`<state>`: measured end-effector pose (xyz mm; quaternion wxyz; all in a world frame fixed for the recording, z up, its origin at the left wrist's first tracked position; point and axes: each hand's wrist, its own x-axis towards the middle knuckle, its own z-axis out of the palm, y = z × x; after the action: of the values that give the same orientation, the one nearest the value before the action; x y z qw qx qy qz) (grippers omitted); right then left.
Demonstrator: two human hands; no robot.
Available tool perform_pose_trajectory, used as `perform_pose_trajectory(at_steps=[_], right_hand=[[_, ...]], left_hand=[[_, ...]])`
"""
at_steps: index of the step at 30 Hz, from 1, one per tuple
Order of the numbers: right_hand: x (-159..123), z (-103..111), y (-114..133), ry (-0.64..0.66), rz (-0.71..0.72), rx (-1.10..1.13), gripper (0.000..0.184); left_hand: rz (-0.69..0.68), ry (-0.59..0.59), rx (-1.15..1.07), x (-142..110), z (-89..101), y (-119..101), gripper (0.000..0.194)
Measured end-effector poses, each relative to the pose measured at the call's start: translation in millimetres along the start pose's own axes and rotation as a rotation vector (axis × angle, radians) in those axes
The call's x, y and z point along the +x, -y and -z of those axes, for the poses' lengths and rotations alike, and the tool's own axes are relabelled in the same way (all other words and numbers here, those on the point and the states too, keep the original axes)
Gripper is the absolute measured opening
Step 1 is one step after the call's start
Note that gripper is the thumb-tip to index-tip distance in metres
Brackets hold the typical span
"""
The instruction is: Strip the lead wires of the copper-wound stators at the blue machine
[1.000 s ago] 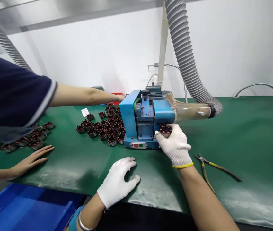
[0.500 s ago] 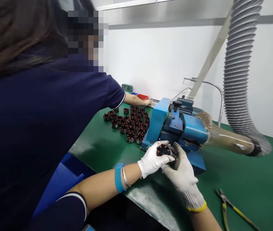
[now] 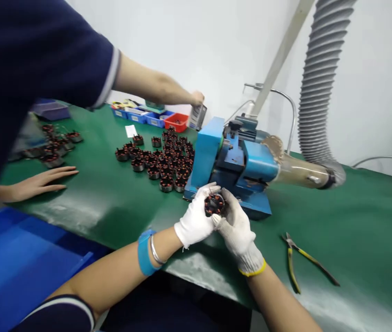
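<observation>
Between my gloved hands, in front of the blue machine, is a motor stator [image 3: 214, 204], a round black part with copper windings. My left hand [image 3: 198, 214], in a white glove, closes around its left side. My right hand [image 3: 235, 221], in a white knit glove with a yellow cuff, grips it from the right, with some fingertips hidden behind it. The blue belt-driven machine [image 3: 258, 161] stands just beyond my hands. Many similar stators [image 3: 166, 184] stand grouped on the green table to the left of the machine.
Yellow-handled cutting pliers [image 3: 308, 258] lie open to the right. A grey hose [image 3: 320, 92] joins the machine's duct. Leaning in from the left, a co-worker's hand [image 3: 198, 98] holds a grey calculator-like device [image 3: 197, 117] near a red bin [image 3: 176, 122]. Another bare hand [image 3: 40, 183] rests on the table.
My view has shifted, showing more of the table's left side. The co-worker's hand has lifted the calculator-like device off the table. My hands still hold the stator, now turned slightly.
</observation>
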<state>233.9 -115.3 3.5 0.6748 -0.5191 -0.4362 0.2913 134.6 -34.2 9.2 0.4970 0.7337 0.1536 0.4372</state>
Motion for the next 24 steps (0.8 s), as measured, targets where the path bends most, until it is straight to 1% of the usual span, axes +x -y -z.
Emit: perform_pose_trajectory(at_steps=[2,5,6,7,9,11,12,15,16,17,18,20,21,22,24], right_hand=[[1.1,2.3,4.2,-0.020,0.048,-0.013,0.069],[2.3,6.9,14.2,-0.116,0.133,-0.119,0.036],[2.9,8.3,17.8,-0.150,0.137,-0.168,0.027],[3.7,9.9,21.4,-0.181,0.122,-0.206,0.022],[7.0,14.8,28.1,-0.227,0.044,-0.216,0.022],[13.1,23.7,33.9,-0.308,-0.035,-0.125,0.023],[17.0,29.8,36.3,-0.389,-0.043,-0.042,0.022],[27.6,48.3,40.8,-0.673,0.021,0.212,0.023],[29.4,52.0,41.2,-0.706,0.021,0.231,0.025],[29.8,53.4,41.2,-0.676,-0.006,0.195,0.027],[29.0,52.2,40.9,-0.591,-0.057,0.120,0.030],[24.7,43.8,40.1,-0.356,-0.169,-0.040,0.040],[22.2,38.0,39.9,-0.259,-0.202,-0.091,0.050],[20.1,32.3,39.9,-0.203,-0.219,-0.124,0.061],[18.7,24.0,39.9,-0.182,-0.228,-0.139,0.077]], left_hand=[[-0.015,0.022,0.064,-0.4,-1.4,1.2,0.060],[-0.021,0.057,0.146,-0.9,-3.1,-2.2,0.054],[-0.014,0.074,0.165,-1.1,-3.6,-4.4,0.053],[0.001,0.096,0.181,-1.3,-4.1,-6.8,0.053],[0.038,0.132,0.209,-1.9,-5.5,-11.9,0.052],[0.067,0.130,0.241,-2.8,-7.6,-16.7,0.050],[0.079,0.116,0.259,-3.4,-8.9,-18.7,0.049],[0.090,0.053,0.301,-4.2,-13.8,-21.9,0.050],[0.085,0.030,0.294,-3.8,-15.9,-21.9,0.052],[0.076,0.008,0.272,-2.9,-18.3,-21.2,0.053],[0.070,-0.014,0.239,-1.4,-20.8,-20.0,0.054],[0.076,-0.044,0.184,3.2,-25.9,-16.5,0.055],[0.078,-0.050,0.173,6.1,-28.4,-14.7,0.054],[0.072,-0.050,0.171,9.3,-30.8,-13.1,0.053],[0.045,-0.039,0.191,16.5,-35.4,-11.6,0.051]])
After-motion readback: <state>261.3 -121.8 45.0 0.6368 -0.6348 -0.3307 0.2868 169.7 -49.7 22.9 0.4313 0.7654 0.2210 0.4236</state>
